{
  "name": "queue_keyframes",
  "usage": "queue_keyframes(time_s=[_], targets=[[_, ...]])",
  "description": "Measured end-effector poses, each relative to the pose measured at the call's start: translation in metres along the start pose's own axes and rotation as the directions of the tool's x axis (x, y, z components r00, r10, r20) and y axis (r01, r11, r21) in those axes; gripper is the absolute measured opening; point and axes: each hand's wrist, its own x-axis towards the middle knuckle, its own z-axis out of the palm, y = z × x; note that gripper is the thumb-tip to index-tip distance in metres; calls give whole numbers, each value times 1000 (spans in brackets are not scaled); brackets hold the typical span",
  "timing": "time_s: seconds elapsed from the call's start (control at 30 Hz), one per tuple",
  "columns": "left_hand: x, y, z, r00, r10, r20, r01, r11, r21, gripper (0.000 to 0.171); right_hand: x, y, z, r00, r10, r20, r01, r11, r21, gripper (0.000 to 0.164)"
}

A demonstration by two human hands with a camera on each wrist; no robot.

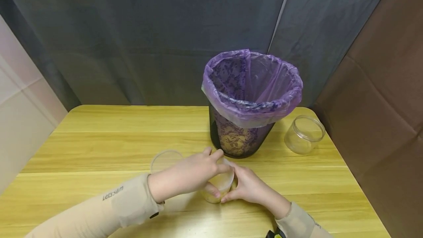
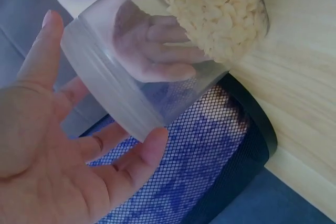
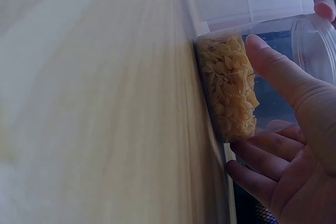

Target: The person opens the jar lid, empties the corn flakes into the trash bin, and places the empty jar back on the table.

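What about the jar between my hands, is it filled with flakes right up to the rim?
No, the flakes fill only the lower part of the jar, with clear wall showing above them.

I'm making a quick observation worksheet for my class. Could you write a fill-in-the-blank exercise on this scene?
The bag lining the bin is coloured ____.
In the held jar, flakes fill the ____ part, not the upper.
The hand nearer that jar's top is the person's ____ hand.
In the head view, another jar stands to the bin's ____.

Missing words: purple; lower; left; right.
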Motion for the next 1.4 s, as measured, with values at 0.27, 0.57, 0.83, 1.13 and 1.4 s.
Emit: queue_keyframes(time_s=[0.27, 0.57, 0.83, 1.13, 1.4], targets=[[0, 3, 2, 998, -51, -43, 50, 999, -5, 66, 0, 1, 0, 1000, 7, -9, -6, 1000, 28, 99], [-3, 2, 1, 997, -70, -29, 70, 998, -7, 72, 0, 0, -1, 999, 34, 15, -34, 999, 19, 101], [-5, -1, -6, 998, -63, 18, 63, 998, 8, 76, 1, 1, 0, 1000, -4, -6, 4, 1000, 16, 98], [-6, -7, -26, 988, 80, 132, -72, 995, -67, 68, 0, 1, -1, 1000, 22, 17, -22, 999, 39, 97], [-6, -11, -27, 960, 97, 262, -73, 992, -98, 61, -1, 2, 0, 1000, 1, 18, -2, 998, 60, 102]])
